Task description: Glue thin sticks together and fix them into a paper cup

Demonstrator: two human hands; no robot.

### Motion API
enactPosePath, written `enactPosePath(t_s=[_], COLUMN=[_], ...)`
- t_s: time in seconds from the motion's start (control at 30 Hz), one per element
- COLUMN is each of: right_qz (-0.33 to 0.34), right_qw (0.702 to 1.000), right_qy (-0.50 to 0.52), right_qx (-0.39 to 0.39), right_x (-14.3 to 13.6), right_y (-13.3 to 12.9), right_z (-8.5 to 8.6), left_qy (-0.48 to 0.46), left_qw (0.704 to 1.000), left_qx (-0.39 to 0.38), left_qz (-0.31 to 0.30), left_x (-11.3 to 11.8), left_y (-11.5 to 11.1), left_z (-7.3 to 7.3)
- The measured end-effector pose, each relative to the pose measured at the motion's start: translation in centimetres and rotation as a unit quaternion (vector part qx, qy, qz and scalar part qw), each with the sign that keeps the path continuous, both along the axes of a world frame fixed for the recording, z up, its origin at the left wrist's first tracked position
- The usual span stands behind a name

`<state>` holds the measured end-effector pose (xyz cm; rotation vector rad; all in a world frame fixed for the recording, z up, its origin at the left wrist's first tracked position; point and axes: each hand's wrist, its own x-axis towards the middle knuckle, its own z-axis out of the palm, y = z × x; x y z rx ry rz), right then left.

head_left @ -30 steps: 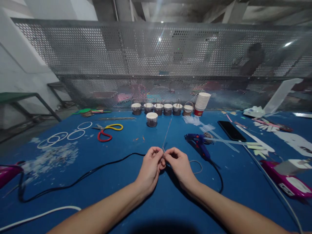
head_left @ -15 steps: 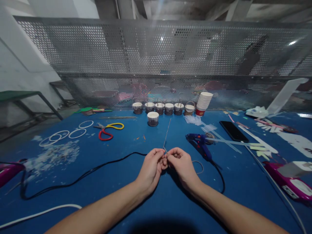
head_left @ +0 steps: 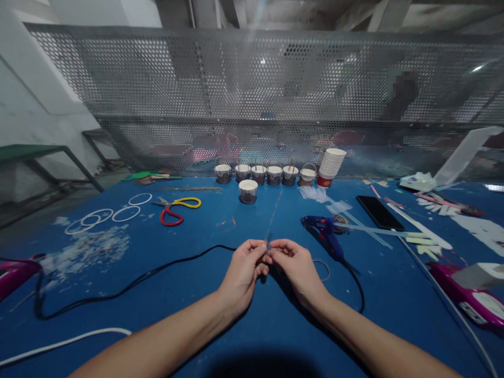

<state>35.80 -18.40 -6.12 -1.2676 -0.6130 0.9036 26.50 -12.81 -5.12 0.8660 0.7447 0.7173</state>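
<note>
A thin greyish strand [head_left: 274, 212], cord or wire, rises from my fingertips and runs away from me across the blue table. My left hand [head_left: 246, 268] pinches it between thumb and forefinger. Close against it, my right hand [head_left: 295, 265] is also closed in a pinch at the strand's near part; the fingers hide most of what lies between them. A curved loop of thin cord [head_left: 326, 269] shows beside the right hand, though whether it joins the strand is hidden. Beyond the hands stands a small white-and-grey cup [head_left: 248, 192].
Several cups [head_left: 274, 176], some with handles, line the back beside a paper cup stack [head_left: 331, 165]. A blue glue gun [head_left: 325, 231] and a phone [head_left: 380, 212] lie right. Scissors [head_left: 172, 216], white rings [head_left: 126, 214] and a black cable [head_left: 157, 270] lie left.
The bent bit of strand that stuck up between my fingertips is now lower and mostly hidden. The far strand tilts slightly more to the right. Both hands stay nearly in place.
</note>
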Motion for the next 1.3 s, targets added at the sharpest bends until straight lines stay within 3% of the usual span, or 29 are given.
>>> enactPosePath(t_s=[0.23,0.67,1.13,1.3], right_qz=[0.018,0.028,0.029,0.024], right_qw=[0.998,0.998,0.998,0.997], right_qy=[-0.055,-0.061,-0.064,-0.074], right_qx=[-0.003,-0.004,0.002,-0.004], right_x=[0.06,-0.13,-0.09,0.06], right_y=[-0.17,-0.41,-0.4,-0.53], right_z=[-0.01,0.45,0.24,0.36], left_qy=[-0.005,-0.011,-0.049,-0.02], left_qw=[1.0,1.0,0.999,1.0], left_qx=[0.02,0.028,-0.015,-0.002], left_qz=[0.001,0.004,-0.002,-0.01], left_x=[0.04,0.03,0.26,0.05], left_y=[0.0,-0.31,-0.55,-0.26], left_z=[-0.18,-0.45,-0.3,-0.35])
